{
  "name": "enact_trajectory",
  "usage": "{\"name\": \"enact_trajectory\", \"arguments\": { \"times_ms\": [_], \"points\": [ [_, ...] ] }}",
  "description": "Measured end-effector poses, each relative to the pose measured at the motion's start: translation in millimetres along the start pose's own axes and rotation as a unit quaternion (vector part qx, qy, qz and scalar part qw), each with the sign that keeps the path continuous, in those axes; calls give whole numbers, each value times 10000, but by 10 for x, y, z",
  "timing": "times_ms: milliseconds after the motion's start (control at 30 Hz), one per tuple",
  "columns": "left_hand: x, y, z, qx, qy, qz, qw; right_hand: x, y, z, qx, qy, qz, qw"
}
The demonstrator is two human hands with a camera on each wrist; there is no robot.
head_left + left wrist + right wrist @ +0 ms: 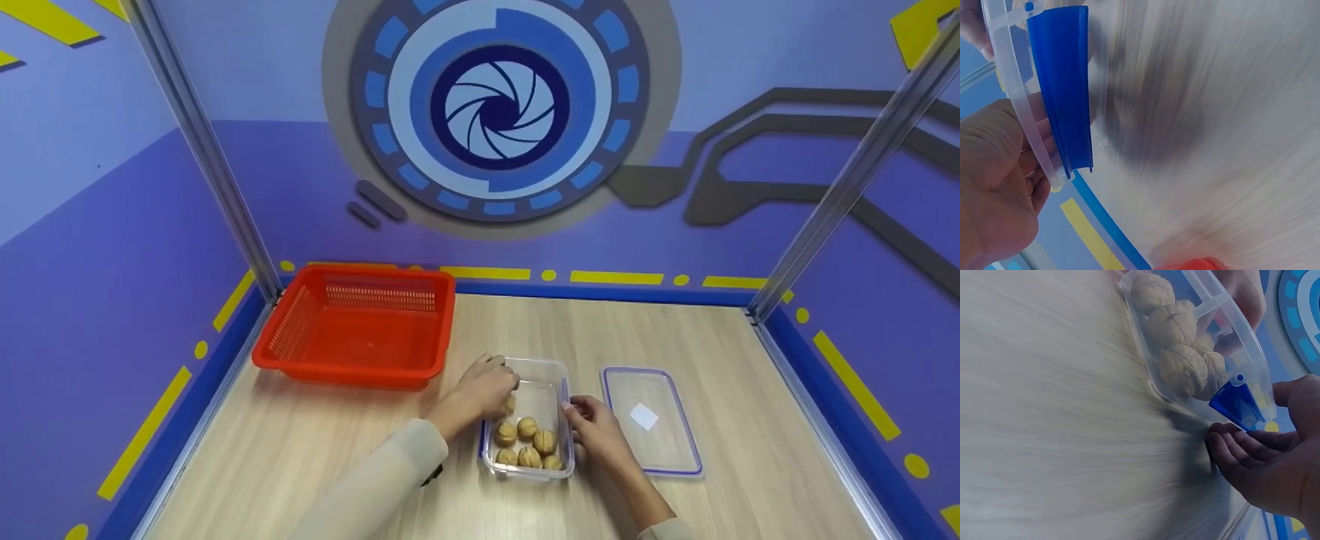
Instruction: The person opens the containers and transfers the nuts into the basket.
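A clear plastic food container [551,369] with blue side latches stands on the table, several walnuts [544,441] gathered at its near end. My left hand [486,386] reaches over its left rim with bent fingers inside; one walnut [511,405] shows partly beside them. The left wrist view has that hand [994,185] behind the container wall and blue latch [1064,90], which hide the fingertips. On the opposite side, my right hand [596,431] holds the container's edge, thumb at the rim and fingers [1230,453] under the other latch [1235,405].
A red plastic basket [360,379] with slotted walls stands at the back left. The container's clear lid [651,442], edged in purple-blue and bearing a white label [643,416], lies to the right. Printed panels [285,180] and metal posts [217,161] enclose the wooden table [300,465].
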State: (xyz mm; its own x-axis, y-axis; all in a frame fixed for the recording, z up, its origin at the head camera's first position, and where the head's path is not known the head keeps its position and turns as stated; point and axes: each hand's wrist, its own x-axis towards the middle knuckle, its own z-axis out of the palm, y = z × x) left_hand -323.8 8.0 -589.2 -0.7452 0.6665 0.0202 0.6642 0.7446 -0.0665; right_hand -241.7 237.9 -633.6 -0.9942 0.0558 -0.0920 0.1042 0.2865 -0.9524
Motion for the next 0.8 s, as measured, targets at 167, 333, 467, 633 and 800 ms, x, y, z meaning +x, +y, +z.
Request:
{"name": "enact_trajectory", "arguments": {
  "times_ms": [167, 333, 467, 633, 800],
  "points": [
    [3, -9, 19, -159, 111, 44, 9998, 11, 5, 0, -15, 37, -14, 10000],
    [-10, -11, 14, -80, 225, 135, 9996, 15, 8, 11, 186, 22, 14, 9998],
    [-18, -17, 29, -113, 276, 147, 9994, 16, 24, 10, 429, -41, 49, 9991],
    [-22, -26, 42, -202, 218, 100, 9995, 13, 37, 0, 615, -133, 192, 9978],
    [-14, -38, 38, -272, 210, 67, 9994, 16, 32, 3, 749, -78, 248, 9969]
  ]
}}
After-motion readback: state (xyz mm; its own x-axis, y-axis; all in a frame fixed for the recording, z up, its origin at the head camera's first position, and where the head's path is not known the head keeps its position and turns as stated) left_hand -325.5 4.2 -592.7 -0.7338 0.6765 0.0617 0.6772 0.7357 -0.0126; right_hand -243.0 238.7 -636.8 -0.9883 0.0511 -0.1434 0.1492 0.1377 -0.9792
